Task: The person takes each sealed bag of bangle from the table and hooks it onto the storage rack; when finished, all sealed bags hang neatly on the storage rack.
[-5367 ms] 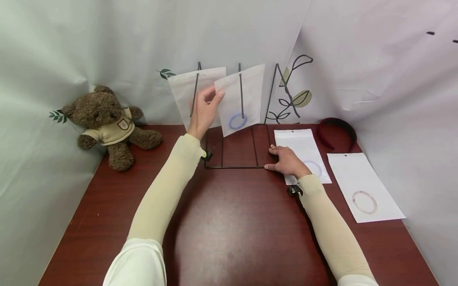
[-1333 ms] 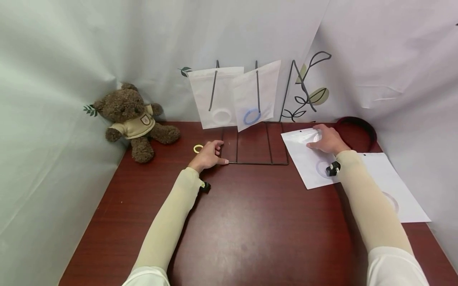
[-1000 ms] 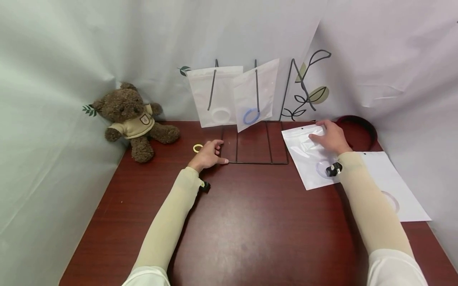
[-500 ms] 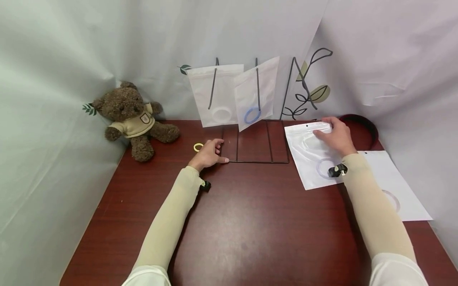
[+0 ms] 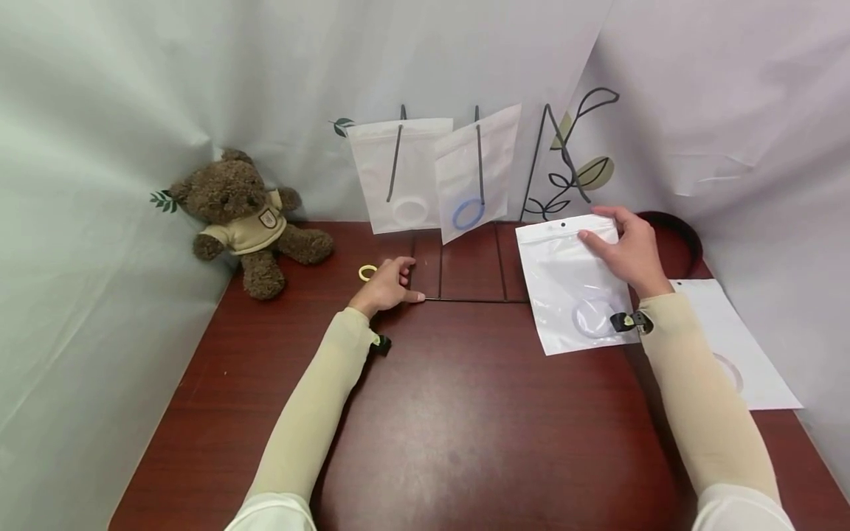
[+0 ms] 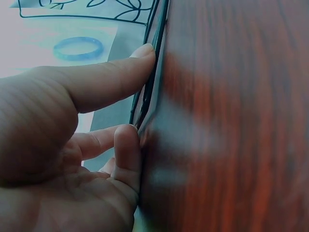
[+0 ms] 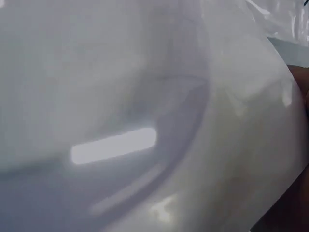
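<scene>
In the head view my right hand [image 5: 631,251] pinches a white zip bag [image 5: 554,273] by its upper right edge, thumb in front. The bag's clear face shows a pale lavender bangle [image 5: 576,317] inside; the right wrist view shows the bag [image 7: 251,159] close up. My left hand [image 5: 385,286] rests at the front left corner of a black wire rack [image 5: 471,300], thumb and fingers touching its base wires [image 6: 159,53]. On the rack's hooks hang a bag with a white bangle [image 5: 378,162] and a bag with a blue bangle [image 5: 474,169]. The third hook [image 5: 569,162] carries no bag.
Another white bag [image 5: 730,346] with a pinkish ring lies at the right. Behind my right hand is a dark red headband [image 5: 690,236]. A teddy bear [image 5: 232,203] sits at the back left, and a yellow ring [image 5: 367,273] lies beside my left hand.
Earlier my left hand was up at the hanging bags; it then came down to the rack's corner. The right hand has moved from the rack to the lavender bangle's bag and lifted its top.
</scene>
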`<state>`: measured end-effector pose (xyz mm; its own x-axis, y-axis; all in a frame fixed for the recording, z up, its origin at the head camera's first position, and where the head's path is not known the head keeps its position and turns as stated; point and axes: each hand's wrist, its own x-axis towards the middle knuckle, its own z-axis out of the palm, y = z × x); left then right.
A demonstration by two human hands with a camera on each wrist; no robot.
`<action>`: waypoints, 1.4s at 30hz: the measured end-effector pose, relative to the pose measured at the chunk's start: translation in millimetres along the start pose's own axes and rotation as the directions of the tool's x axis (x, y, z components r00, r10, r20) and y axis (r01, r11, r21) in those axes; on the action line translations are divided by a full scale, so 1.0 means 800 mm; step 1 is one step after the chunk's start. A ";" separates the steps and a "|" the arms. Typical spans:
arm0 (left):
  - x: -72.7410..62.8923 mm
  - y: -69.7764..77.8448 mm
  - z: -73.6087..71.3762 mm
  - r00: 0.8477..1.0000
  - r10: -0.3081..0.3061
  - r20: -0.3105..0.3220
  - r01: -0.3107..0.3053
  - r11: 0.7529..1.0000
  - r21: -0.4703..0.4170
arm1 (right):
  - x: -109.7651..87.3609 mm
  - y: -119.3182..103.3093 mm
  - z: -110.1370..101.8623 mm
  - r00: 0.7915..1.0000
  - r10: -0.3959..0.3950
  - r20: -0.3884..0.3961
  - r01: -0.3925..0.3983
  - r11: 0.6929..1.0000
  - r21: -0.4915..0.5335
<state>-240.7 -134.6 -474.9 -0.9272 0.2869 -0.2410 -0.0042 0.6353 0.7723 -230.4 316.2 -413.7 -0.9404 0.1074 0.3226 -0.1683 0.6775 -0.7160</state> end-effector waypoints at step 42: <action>0.002 -0.001 -0.001 1.000 0.000 0.017 0.000 1.000 0.014 | -0.058 -0.133 -0.039 0.844 -0.238 -0.481 0.443 0.815 0.374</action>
<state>-242.3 -135.3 -475.7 -0.9208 0.2989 -0.2507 0.0016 0.6455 0.7638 -160.0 261.4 -332.9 -0.6112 0.2794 0.7406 -0.6645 0.3273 -0.6718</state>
